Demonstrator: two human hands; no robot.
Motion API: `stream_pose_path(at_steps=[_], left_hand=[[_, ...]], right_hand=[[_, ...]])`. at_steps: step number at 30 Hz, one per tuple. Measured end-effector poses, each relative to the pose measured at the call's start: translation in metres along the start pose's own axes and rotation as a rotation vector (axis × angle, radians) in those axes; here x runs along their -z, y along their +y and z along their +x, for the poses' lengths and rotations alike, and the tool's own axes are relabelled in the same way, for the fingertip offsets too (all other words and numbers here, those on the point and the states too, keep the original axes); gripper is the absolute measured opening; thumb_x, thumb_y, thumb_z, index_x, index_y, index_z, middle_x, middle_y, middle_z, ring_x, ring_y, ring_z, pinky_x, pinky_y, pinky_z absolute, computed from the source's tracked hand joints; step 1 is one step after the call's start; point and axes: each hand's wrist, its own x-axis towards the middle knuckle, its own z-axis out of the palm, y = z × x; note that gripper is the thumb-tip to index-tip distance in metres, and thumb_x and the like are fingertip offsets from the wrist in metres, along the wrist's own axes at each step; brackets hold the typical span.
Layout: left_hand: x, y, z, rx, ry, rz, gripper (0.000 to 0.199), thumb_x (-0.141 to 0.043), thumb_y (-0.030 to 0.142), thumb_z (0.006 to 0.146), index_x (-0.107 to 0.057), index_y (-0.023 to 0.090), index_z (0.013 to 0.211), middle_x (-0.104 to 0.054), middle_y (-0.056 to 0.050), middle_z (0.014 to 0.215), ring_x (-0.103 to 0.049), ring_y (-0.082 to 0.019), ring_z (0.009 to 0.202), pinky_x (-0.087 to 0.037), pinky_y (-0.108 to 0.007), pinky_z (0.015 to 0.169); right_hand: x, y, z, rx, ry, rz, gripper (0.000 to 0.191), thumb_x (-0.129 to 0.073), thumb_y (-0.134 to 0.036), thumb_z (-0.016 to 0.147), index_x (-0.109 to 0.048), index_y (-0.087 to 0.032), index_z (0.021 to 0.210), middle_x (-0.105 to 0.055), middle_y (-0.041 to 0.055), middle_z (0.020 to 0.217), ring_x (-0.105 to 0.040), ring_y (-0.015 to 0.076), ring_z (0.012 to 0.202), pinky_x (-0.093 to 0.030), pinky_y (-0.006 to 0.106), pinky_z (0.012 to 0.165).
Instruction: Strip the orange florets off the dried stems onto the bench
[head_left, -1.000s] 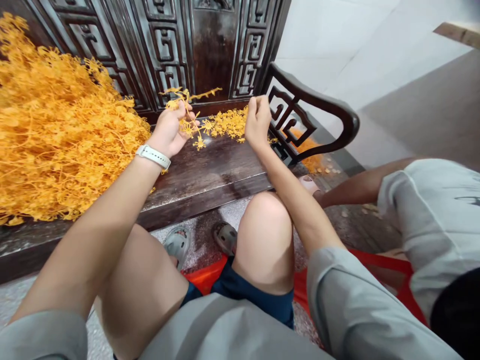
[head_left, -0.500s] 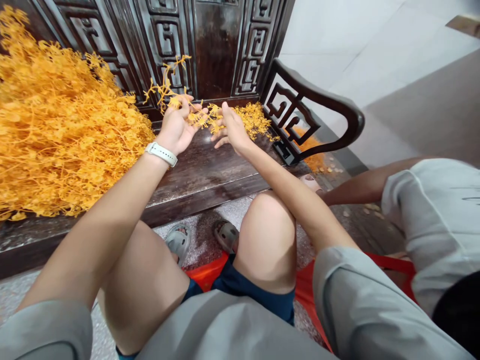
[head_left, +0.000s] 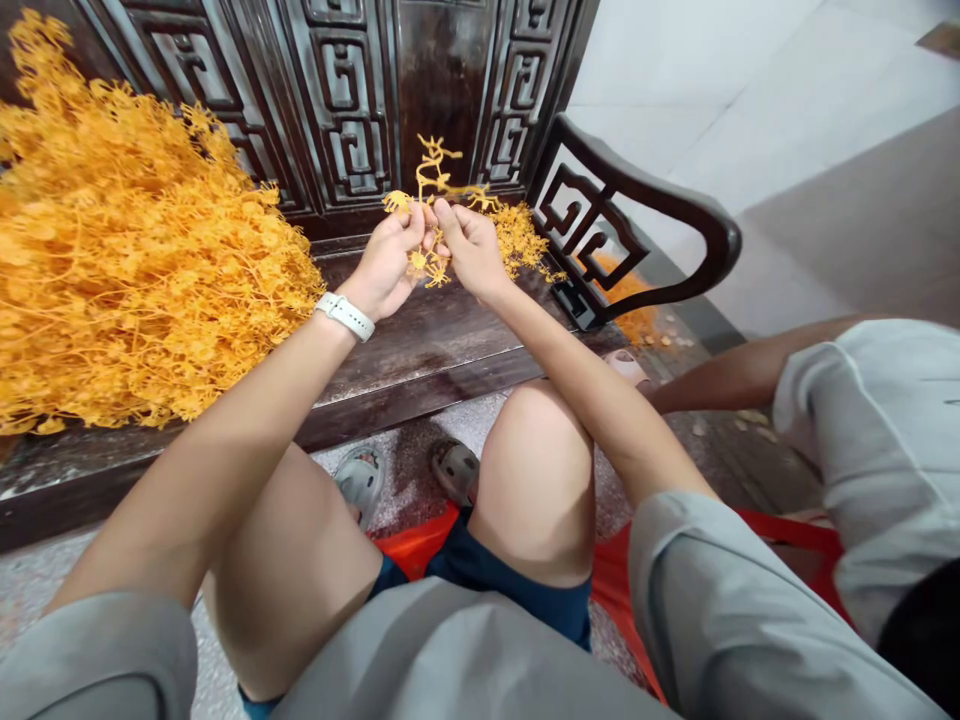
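A branching orange-yellow plastic piece (head_left: 433,180) is held up between my two hands above the dark wooden bench (head_left: 420,330). My left hand (head_left: 391,255), with a pale watch band at the wrist, pinches its left side. My right hand (head_left: 472,248) pinches it from the right, fingertips close to the left ones. Small flower-like ends hang below the fingers. Left of my hands a large heap of similar orange pieces (head_left: 150,270) covers the bench. Behind my right hand lies a smaller pile of orange bits (head_left: 519,238).
The carved backrest (head_left: 341,110) rises behind my hands, and a curved armrest (head_left: 645,190) closes the bench's right end. More orange bits (head_left: 630,300) lie beyond it. At the right sits another person (head_left: 870,420). My knees are below the bench's front edge.
My hands have come together and their fingers have closed on the branching piece, which has shifted right and now stands between them. The view has moved slightly.
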Motion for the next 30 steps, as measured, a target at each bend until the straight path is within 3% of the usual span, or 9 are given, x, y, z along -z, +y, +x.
stream_pose_path(at_steps=[6, 12, 15, 19, 22, 24, 27, 29, 30], left_hand=[[0.002, 0.001, 0.002, 0.018, -0.036, -0.056, 0.028, -0.053, 0.046, 0.115, -0.060, 0.024, 0.100, -0.066, -0.001, 0.083, -0.081, -0.022, 0.095, -0.066, -0.034, 0.086], [-0.005, 0.004, -0.004, 0.063, 0.026, -0.064, 0.029, -0.053, 0.050, 0.114, -0.065, 0.025, 0.105, -0.068, -0.001, 0.082, -0.080, -0.022, 0.088, -0.066, -0.035, 0.085], [-0.007, 0.004, -0.006, 0.078, 0.047, -0.089, 0.035, -0.052, 0.055, 0.114, -0.066, 0.024, 0.106, -0.065, 0.000, 0.074, -0.076, -0.018, 0.072, -0.066, -0.032, 0.075], [-0.009, 0.016, -0.011, 0.135, 0.033, -0.140, 0.033, -0.050, 0.050, 0.116, -0.065, 0.025, 0.101, -0.048, 0.006, 0.057, -0.055, -0.009, 0.043, -0.051, -0.021, 0.049], [-0.012, 0.032, -0.015, 0.180, 0.012, -0.164, 0.034, -0.044, 0.039, 0.119, -0.064, 0.025, 0.097, -0.038, 0.008, 0.051, -0.039, -0.007, 0.034, -0.040, -0.019, 0.039], [-0.012, 0.039, -0.016, 0.165, 0.019, -0.202, 0.037, -0.039, 0.034, 0.120, -0.064, 0.025, 0.094, -0.040, 0.007, 0.051, -0.039, -0.007, 0.035, -0.041, -0.018, 0.039], [-0.003, 0.041, -0.011, 0.068, 0.071, -0.221, 0.033, -0.044, 0.035, 0.117, -0.066, 0.026, 0.094, -0.058, 0.003, 0.060, -0.061, -0.010, 0.051, -0.057, -0.020, 0.057], [0.008, 0.038, -0.007, -0.001, 0.086, -0.176, 0.029, -0.054, 0.048, 0.111, -0.070, 0.026, 0.099, -0.073, -0.003, 0.076, -0.075, -0.016, 0.074, -0.065, -0.026, 0.075], [0.015, 0.037, -0.004, -0.022, 0.085, -0.144, 0.032, -0.059, 0.055, 0.106, -0.072, 0.026, 0.100, -0.077, -0.005, 0.084, -0.078, -0.019, 0.086, -0.066, -0.029, 0.081]], right_hand=[[0.002, -0.006, -0.002, 0.016, -0.052, 0.021, 0.070, -0.043, -0.086, 0.101, -0.057, -0.020, 0.082, -0.050, -0.0031, 0.064, -0.045, 0.0082, 0.055, -0.040, 0.022, 0.051], [0.000, -0.018, -0.008, -0.198, -0.122, 0.235, 0.067, -0.052, -0.088, 0.097, -0.057, -0.022, 0.084, -0.054, -0.0036, 0.063, -0.035, 0.0060, 0.046, -0.021, 0.020, 0.038], [-0.001, -0.025, -0.010, -0.263, -0.145, 0.299, 0.064, -0.059, -0.085, 0.096, -0.054, -0.023, 0.081, -0.056, -0.0029, 0.061, -0.033, 0.0068, 0.044, -0.017, 0.021, 0.036], [0.000, -0.031, -0.008, -0.303, -0.181, 0.430, 0.064, -0.068, -0.082, 0.092, -0.041, -0.026, 0.076, -0.034, -0.0101, 0.050, -0.025, 0.0070, 0.039, -0.017, 0.021, 0.033], [0.007, -0.035, -0.005, -0.300, -0.226, 0.486, 0.068, -0.068, -0.082, 0.092, -0.031, -0.028, 0.075, -0.018, -0.0134, 0.050, -0.017, 0.0064, 0.039, -0.018, 0.021, 0.032], [0.015, -0.034, -0.005, -0.282, -0.277, 0.448, 0.070, -0.067, -0.082, 0.093, -0.029, -0.027, 0.073, -0.017, -0.0134, 0.051, -0.014, 0.0060, 0.040, -0.017, 0.021, 0.033], [0.029, -0.018, -0.004, -0.234, -0.447, 0.214, 0.069, -0.069, -0.081, 0.092, -0.034, -0.026, 0.070, -0.025, -0.0119, 0.052, -0.016, 0.0064, 0.044, -0.019, 0.023, 0.038], [0.042, 0.002, -0.001, -0.139, -0.482, -0.076, 0.067, -0.068, -0.080, 0.093, -0.041, -0.025, 0.067, -0.038, -0.0075, 0.055, -0.030, 0.0085, 0.049, -0.034, 0.024, 0.046], [0.048, 0.013, 0.002, -0.081, -0.408, -0.234, 0.064, -0.065, -0.079, 0.095, -0.047, -0.024, 0.069, -0.048, -0.0033, 0.061, -0.041, 0.0110, 0.056, -0.044, 0.027, 0.055]])
